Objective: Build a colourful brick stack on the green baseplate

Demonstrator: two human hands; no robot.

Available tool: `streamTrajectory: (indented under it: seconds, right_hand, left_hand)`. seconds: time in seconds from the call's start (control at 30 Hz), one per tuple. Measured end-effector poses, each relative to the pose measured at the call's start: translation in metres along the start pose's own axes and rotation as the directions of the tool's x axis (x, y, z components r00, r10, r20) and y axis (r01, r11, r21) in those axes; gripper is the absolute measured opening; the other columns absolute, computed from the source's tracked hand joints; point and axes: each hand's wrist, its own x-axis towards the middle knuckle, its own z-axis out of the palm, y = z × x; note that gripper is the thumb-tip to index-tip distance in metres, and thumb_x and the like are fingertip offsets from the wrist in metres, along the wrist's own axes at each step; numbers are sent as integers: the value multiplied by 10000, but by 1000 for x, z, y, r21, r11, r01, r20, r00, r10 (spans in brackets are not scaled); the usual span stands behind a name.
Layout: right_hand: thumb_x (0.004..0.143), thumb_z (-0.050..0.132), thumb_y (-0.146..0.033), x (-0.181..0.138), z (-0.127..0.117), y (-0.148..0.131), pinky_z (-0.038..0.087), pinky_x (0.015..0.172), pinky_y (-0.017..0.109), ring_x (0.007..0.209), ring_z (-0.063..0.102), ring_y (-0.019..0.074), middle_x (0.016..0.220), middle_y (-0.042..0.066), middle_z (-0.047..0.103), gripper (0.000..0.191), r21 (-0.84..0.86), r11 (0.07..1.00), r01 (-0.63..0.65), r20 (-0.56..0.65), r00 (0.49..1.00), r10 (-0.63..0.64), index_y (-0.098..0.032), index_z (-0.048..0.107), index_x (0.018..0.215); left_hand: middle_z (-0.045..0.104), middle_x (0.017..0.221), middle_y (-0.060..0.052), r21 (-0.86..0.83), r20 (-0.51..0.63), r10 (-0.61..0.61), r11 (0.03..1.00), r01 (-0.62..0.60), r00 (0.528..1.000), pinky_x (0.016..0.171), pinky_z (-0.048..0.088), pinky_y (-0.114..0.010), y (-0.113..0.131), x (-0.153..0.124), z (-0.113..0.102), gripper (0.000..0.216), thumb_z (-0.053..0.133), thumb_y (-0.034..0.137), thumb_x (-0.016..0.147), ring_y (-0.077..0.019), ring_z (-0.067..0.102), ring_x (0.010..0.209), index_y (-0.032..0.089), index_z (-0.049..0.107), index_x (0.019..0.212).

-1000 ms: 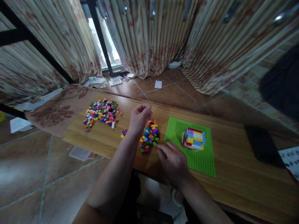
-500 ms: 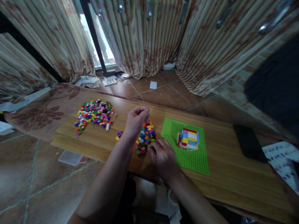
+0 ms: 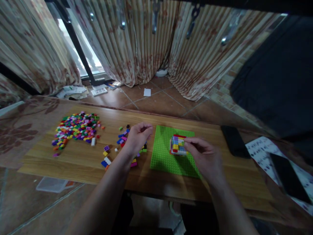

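Note:
A green studded baseplate lies on the wooden table. On it stands a small block built of many coloured bricks. My right hand reaches to that block, its fingers pinched at the block's right side. My left hand is curled in a loose fist over a small scatter of loose bricks just left of the baseplate. What the fist holds is hidden.
A large heap of coloured bricks lies at the table's left. A black phone and printed sheets with another dark device sit at the right. Curtains, tiled floor and papers lie beyond the table.
My right hand moved from the small pile of bricks to the built block on the baseplate. The small pile is now spread out under my left hand. The view swung to the right.

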Motion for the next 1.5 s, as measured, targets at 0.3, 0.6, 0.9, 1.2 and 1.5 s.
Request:
streamTrajectory:
  seconds: [0.3,0.6,0.9,1.2,1.5]
  right_hand:
    - [866,606,-343,-2,-15,7,492,706,322,816,655,198,922,52,724,188,-245,969,36,113,994,-9,-223,745,902]
    - [850,589,-357,-2,-10,2,456,655,299,636,599,163,763,15,704,193,-413,908,72,125,992,-21,-218,717,812]
    - [882,531,-356,-1,0,1,434,665,309,675,627,182,807,40,714,259,-518,847,121,154,987,-47,-212,717,773]
    - [896,534,-416,-1,-4,0,432,628,299,629,623,181,766,41,721,301,-522,850,73,62,997,-48,-196,735,852]
    - [860,550,-361,-1,-9,3,411,606,306,623,570,166,811,36,697,242,-540,835,103,128,991,-40,-224,744,812]
  left_hand:
    - [584,615,24,133,203,8,990,-36,979,538,372,-209,-13,-2,17,123,629,268,737,-85,485,547,144,632,743]
    - [571,605,26,167,125,20,985,-41,992,545,372,-205,-11,2,9,134,633,270,729,-86,479,555,138,653,729]
    - [583,663,15,190,307,40,976,-103,951,549,384,-211,-23,-7,24,123,612,263,776,-93,491,586,145,646,779]
    - [585,685,9,216,381,73,962,-165,922,569,382,-219,-25,-12,31,122,594,247,797,-98,482,607,141,654,791]
    - [601,706,7,217,365,60,965,-147,929,585,393,-229,-26,-13,34,136,607,262,796,-104,492,620,144,659,838]
